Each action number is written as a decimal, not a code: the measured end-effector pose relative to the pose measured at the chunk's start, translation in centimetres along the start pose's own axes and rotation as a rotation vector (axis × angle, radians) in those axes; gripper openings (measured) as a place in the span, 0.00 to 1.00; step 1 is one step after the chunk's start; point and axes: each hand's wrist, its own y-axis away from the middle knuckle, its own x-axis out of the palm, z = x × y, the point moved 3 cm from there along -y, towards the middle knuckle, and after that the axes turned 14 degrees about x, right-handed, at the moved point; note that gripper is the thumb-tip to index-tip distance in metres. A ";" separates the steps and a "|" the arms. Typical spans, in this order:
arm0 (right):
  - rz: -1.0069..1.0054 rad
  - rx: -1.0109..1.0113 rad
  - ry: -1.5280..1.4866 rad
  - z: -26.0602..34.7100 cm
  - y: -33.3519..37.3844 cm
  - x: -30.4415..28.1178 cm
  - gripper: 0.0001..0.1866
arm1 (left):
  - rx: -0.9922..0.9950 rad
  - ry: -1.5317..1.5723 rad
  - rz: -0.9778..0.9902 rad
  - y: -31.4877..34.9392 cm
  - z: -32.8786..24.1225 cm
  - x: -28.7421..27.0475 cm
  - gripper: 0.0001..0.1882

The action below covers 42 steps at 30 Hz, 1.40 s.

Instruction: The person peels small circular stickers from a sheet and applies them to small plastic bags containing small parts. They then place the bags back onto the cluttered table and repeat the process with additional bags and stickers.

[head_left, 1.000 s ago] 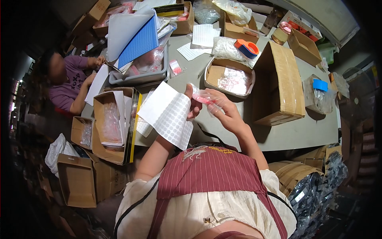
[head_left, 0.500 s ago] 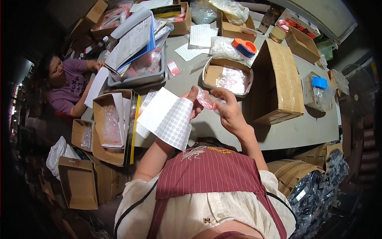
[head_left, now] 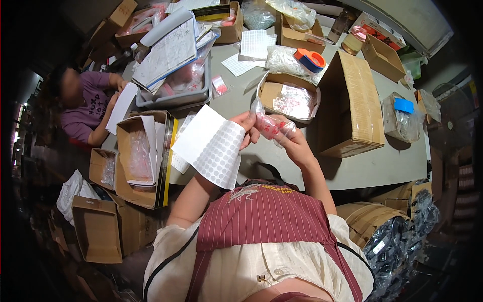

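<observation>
A curled white sheet of round stickers [head_left: 217, 158] hangs from my left hand [head_left: 245, 127], whose fingers are closed and reach the near end of a clear bag. My right hand [head_left: 297, 145] pinches that small clear plastic bag [head_left: 271, 127], which has red markings on it. The bag stretches crumpled between both hands above the table. Just beyond it stands an open cardboard tray [head_left: 268, 91] holding flat clear packets with red print. What lies inside the bag, if anything, I cannot make out.
A tall cardboard box [head_left: 354, 103] stands to the right on the grey table [head_left: 282, 173]. Orange and blue tape rolls [head_left: 310, 60] lie beyond the tray. A grey bin [head_left: 173, 99] and open boxes [head_left: 138, 161] stand left, where a co-worker [head_left: 83, 110] handles white card.
My right hand has moved slightly down and right. The bag has turned so its red markings show more, and my left fingers now grip its upper end.
</observation>
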 end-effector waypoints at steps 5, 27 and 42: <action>0.010 0.036 -0.130 -1.3 -0.1 -0.5 0.22 | 0.007 0.005 0.016 0.1 0.5 0.5 0.30; -0.527 -0.309 0.461 0.1 -1.2 -0.9 0.11 | -0.024 -0.021 -0.170 -0.8 2.4 -0.8 0.23; -0.249 -0.174 0.327 -0.6 -1.6 -0.6 0.23 | 0.067 0.031 -0.331 -1.1 3.2 -2.5 0.19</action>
